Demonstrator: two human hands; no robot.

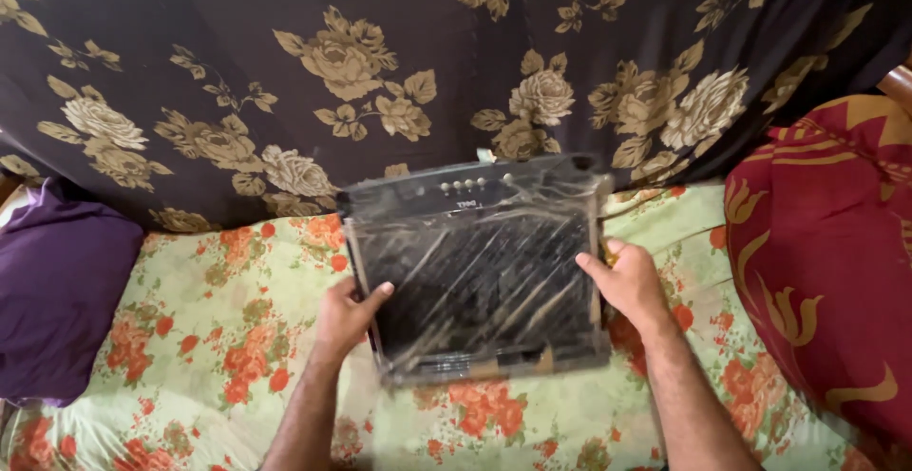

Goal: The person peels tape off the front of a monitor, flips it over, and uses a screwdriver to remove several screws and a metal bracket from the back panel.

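While both hands grip its side edges, wrapped monitor [480, 267] stands.

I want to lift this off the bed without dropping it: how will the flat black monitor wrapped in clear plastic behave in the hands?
The flat black monitor in clear plastic wrap is probably stiff, since its edges stay straight between the left hand and right hand. The glossy, wrinkled film looks slippery. On the soft floral bedsheet it may tip.
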